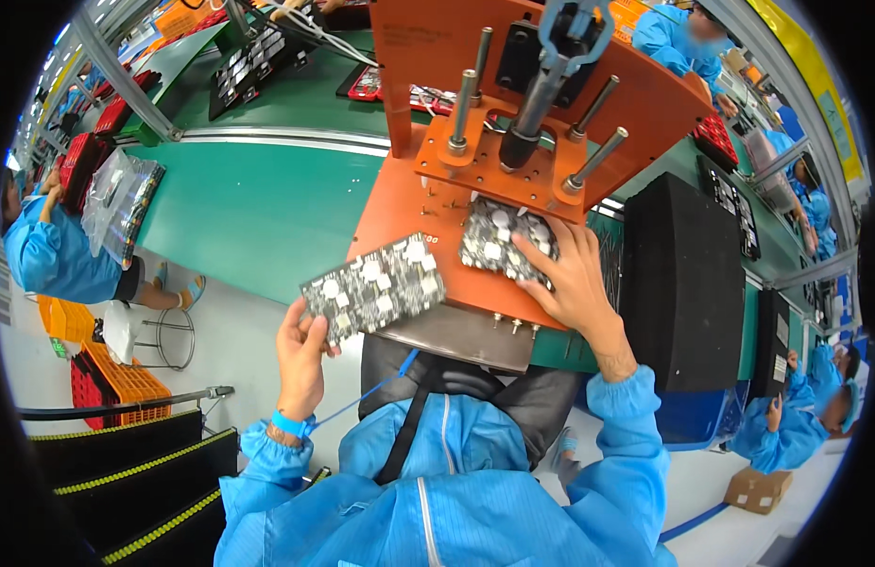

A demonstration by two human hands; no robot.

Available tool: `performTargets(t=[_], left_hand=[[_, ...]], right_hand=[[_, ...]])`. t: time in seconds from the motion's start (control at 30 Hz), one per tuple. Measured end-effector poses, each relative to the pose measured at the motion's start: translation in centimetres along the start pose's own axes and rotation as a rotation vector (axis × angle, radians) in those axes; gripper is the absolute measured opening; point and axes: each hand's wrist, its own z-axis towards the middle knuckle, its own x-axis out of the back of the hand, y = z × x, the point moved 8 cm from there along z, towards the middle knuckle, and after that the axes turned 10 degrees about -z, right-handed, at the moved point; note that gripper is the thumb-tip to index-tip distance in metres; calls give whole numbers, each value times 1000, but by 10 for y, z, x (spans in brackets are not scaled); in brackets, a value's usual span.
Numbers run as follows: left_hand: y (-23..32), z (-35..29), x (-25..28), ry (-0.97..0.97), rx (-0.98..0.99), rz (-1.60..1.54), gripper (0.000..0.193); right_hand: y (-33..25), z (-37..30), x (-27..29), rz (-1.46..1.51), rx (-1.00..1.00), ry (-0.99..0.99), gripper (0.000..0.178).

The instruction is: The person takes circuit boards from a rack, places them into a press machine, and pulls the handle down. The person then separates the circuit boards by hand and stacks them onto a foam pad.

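Between the thumb and fingers of my left hand (303, 352) is a rectangular circuit board panel (376, 285), dark with many pale square and round parts. It is held tilted over the near left corner of an orange press fixture (386, 203). A second circuit board (499, 238) lies on the fixture's base, partly under the orange upper plate (504, 170). My right hand (572, 274) grips that board's right side, thumb at the near edge and fingers on top. The board's far edge is hidden below the plate. Above the plate stands a toggle clamp (541, 94) with a blue handle.
Right of the fixture stands a tall black foam block (683, 283). Bagged boards (126, 203) lie at the left end of the green bench (248, 203). Black racks with yellow edges (135, 482) stand low left. Co-workers in blue (64, 246) sit on both sides.
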Motion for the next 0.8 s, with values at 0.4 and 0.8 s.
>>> performTargets(t=[0.4,0.8], left_hand=[[-50,-51,8,-15,183,-141,40],[-58,-51,0,-35,204,-194,39]], right_hand=[[-5,63,-43,174,-57,-197,51],[11,59,-55,119,-119,-236,54]])
